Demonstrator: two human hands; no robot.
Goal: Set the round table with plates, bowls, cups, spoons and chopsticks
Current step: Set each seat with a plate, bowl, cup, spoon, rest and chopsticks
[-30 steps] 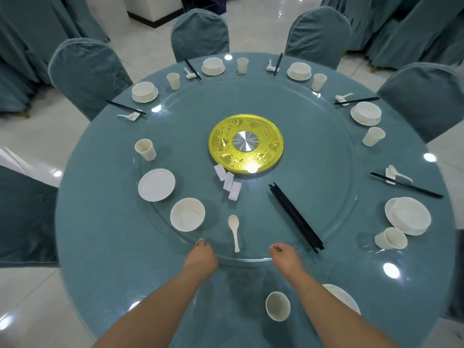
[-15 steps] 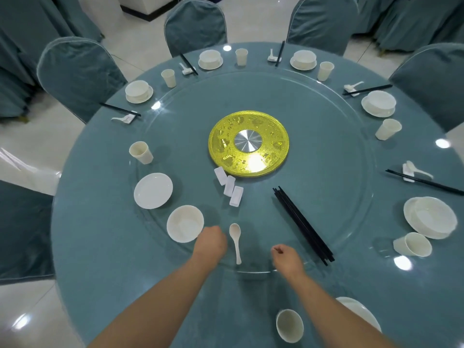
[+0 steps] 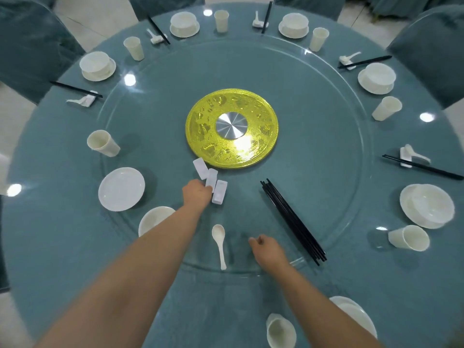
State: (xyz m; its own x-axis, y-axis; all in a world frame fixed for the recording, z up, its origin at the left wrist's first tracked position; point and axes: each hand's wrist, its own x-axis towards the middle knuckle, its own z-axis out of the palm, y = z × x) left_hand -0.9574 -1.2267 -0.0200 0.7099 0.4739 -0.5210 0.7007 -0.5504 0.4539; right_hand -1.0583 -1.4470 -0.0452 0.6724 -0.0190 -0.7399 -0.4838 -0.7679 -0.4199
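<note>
My left hand (image 3: 197, 194) reaches over the glass turntable (image 3: 326, 187) to three white chopstick rests (image 3: 220, 192). Its fingertips touch the middle rest (image 3: 212, 176), and the back of the hand hides whether they grip it. My right hand (image 3: 267, 249) lies loosely curled on the glass near its front edge and holds nothing. A white spoon (image 3: 219, 241) lies between my hands. A bundle of black chopsticks (image 3: 292, 221) lies to the right. A loose plate (image 3: 121, 189) and a bowl (image 3: 153, 219) sit on the left.
A gold disc (image 3: 261, 146) marks the turntable's centre. Several finished settings ring the blue table (image 3: 50, 247), each with bowl on plate, cup, spoon and chopsticks. A cup (image 3: 280, 331) and a plate (image 3: 356, 315) stand at the near edge. Covered chairs (image 3: 32, 49) surround the table.
My left hand left the turntable's front edge and moved forward past the spoon to the chopstick rests. My right hand stayed near the edge. The view moved closer over the table.
</note>
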